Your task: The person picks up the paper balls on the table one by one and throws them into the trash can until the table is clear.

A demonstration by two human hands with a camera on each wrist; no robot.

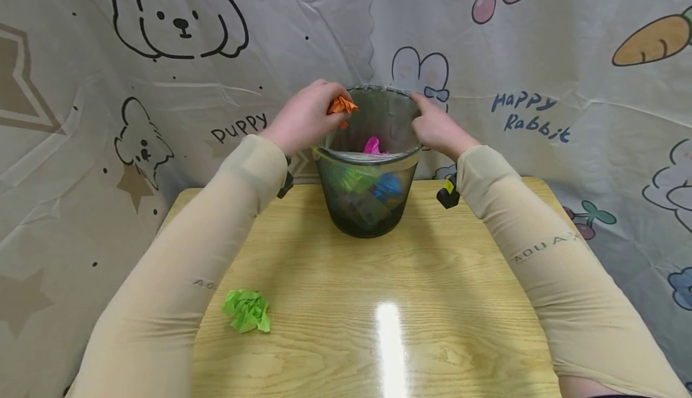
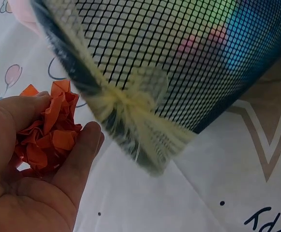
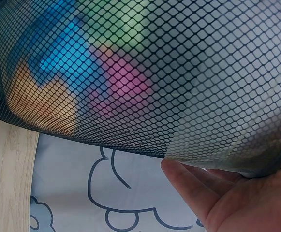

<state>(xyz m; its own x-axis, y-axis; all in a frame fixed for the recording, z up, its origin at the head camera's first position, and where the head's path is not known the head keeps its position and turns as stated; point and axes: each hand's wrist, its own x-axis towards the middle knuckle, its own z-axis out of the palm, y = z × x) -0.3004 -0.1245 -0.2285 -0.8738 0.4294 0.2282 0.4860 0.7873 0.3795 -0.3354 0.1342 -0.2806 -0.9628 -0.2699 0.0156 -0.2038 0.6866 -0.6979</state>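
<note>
A black mesh wastebasket [image 1: 370, 227] with a clear plastic liner stands at the far side of the wooden table. My left hand [image 1: 310, 116] holds a crumpled orange paper ball [image 1: 342, 106] at the basket's left rim, thumb and fingers around it in the left wrist view. With my right hand [image 1: 440, 128] I grip the basket's right rim; in the right wrist view, fingers [image 3: 188, 186] lie against the outside of the mesh. Crumpled pink paper [image 1: 372, 145] shows inside, and green, blue and orange pieces show through the mesh. A crumpled green paper ball [image 1: 247, 311] lies on the table at the near left.
The wooden table [image 1: 346, 338] reaches back to a white cloth backdrop [image 1: 324, 26] with cartoon drawings, close behind the basket. The liner is tied in a knot [image 2: 135, 104] outside the rim, beside my left hand.
</note>
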